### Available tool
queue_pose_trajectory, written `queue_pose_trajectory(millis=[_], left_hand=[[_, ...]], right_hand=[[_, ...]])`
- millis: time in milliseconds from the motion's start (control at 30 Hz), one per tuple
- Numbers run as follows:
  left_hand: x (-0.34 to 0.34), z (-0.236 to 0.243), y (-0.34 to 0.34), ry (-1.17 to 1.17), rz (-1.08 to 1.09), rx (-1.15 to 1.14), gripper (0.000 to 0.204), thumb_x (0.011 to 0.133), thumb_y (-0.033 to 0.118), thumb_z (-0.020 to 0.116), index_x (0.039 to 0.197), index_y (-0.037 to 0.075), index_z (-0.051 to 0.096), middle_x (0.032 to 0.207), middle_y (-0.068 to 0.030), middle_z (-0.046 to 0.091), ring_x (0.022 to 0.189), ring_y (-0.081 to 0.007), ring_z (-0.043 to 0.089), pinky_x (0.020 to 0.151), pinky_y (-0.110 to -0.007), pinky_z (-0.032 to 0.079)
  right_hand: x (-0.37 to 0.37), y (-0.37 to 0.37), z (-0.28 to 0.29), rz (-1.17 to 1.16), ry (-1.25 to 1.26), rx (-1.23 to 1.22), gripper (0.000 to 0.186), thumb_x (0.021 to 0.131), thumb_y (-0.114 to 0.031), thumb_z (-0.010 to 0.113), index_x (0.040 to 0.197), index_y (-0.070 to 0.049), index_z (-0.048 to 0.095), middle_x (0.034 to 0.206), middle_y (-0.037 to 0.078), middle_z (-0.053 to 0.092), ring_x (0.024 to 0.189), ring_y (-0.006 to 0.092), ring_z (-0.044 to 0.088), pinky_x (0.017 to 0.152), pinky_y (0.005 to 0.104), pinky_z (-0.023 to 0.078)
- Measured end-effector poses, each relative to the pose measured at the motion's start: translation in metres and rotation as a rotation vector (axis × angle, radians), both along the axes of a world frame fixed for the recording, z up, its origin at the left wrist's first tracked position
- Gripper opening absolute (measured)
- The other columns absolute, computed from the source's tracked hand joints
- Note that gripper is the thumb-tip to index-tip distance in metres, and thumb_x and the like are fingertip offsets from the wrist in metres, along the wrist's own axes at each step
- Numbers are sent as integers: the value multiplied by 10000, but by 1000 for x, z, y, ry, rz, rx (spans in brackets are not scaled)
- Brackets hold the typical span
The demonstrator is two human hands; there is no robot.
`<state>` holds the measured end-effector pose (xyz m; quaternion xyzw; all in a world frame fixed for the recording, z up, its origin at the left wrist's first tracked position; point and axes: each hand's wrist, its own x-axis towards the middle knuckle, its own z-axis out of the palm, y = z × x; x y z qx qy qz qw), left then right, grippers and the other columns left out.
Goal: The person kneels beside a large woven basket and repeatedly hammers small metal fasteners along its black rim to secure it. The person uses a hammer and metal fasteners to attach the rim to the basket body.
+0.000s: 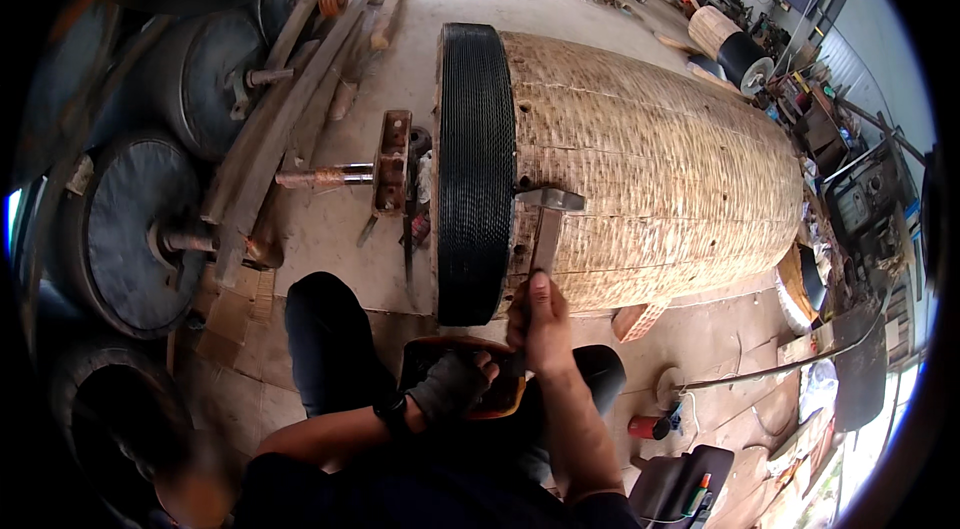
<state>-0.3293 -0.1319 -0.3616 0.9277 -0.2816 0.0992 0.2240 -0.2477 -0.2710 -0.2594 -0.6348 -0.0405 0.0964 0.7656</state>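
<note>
A large horizontal roller (640, 149) with a rough, tan, wood-like surface lies before me. Around its left end runs a black ribbed band (475, 169). My right hand (545, 324) is closed round the handle of a hammer (550, 199), whose head is at the roller's surface just right of the band; I cannot tell whether it touches. In a dark glove with bare fingertips, my left hand (450, 387) is over a dark, orange-edged container (513, 401) at my lap. Its fingers are curled, and what they hold, if anything, is hidden.
Dark drums with shafts (140, 229) stand along the left, beside long wooden beams (300, 109). A rusty bracket (392, 164) is by the roller's left end. A wooden block (638, 321) sits under its near side. A red can (650, 427) stands on the floor at right.
</note>
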Motion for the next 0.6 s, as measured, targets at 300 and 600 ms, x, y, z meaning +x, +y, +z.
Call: queue_pose_trajectory(millis=[300, 600], left_hand=[[17, 65, 18, -176, 92, -79, 298, 811, 125, 630, 1085, 9, 618, 1023, -181, 634, 823, -374, 626, 697, -462, 504], [125, 152, 42, -878, 259, -306, 408, 770, 8, 678, 1161, 58, 571, 1082, -133, 586, 855, -334, 583, 743, -486, 470]], right_hand=[[-2, -8, 8, -146, -273, -288, 377, 1081, -365, 462, 887, -42, 461, 582, 21, 467, 448, 109, 451, 395, 314, 360], [0, -13, 10, -426, -687, -779, 212, 1036, -178, 519, 948, 13, 494, 617, 248, 555, 521, 450, 544, 475, 480, 398]])
